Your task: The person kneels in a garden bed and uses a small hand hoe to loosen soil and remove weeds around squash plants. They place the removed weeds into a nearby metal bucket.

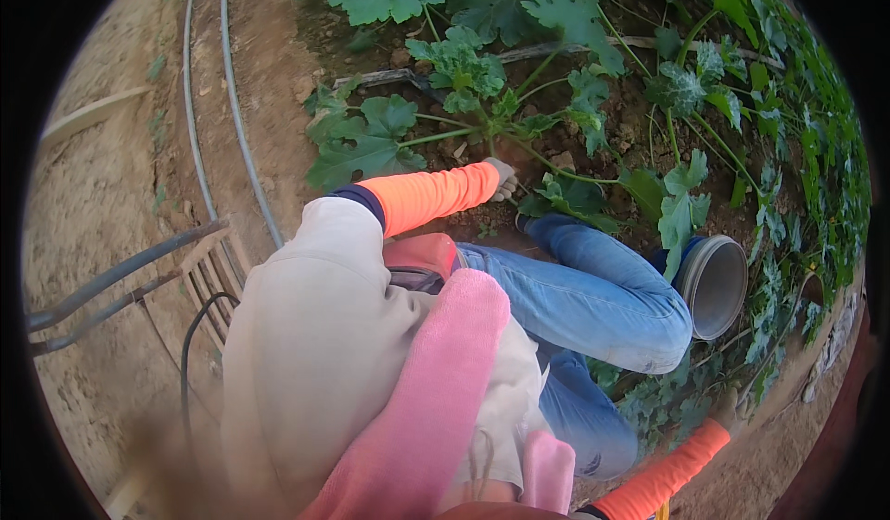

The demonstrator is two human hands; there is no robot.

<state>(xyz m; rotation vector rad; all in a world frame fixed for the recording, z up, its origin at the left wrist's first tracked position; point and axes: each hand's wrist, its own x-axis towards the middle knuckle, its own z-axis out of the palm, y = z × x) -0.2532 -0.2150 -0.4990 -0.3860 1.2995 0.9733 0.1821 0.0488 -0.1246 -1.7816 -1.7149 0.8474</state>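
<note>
My left hand (503, 180), gloved below an orange sleeve, is low at the base of a broad-leaved, squash-like plant (491, 125). Its fingers are curled near a stem, but what they grip is hidden. At the lower right, my gloved right hand (727, 409) is closed around the near end of a thin rod (772, 353). That rod runs up towards a rounded brown piece (812, 288) among the leaves; whether they are joined is unclear. Just past my bent knee, a blue bucket (716, 287) with a pale rim leans over, its mouth facing me.
Dense leafy plants (827, 151) fill the right side. Two grey pipes (236, 96) run along bare soil on the left. Beside me are a slatted wooden piece (215, 270) and metal tubing (125, 283). A pink towel (431, 388) hangs over my chest, near a red pouch (421, 256).
</note>
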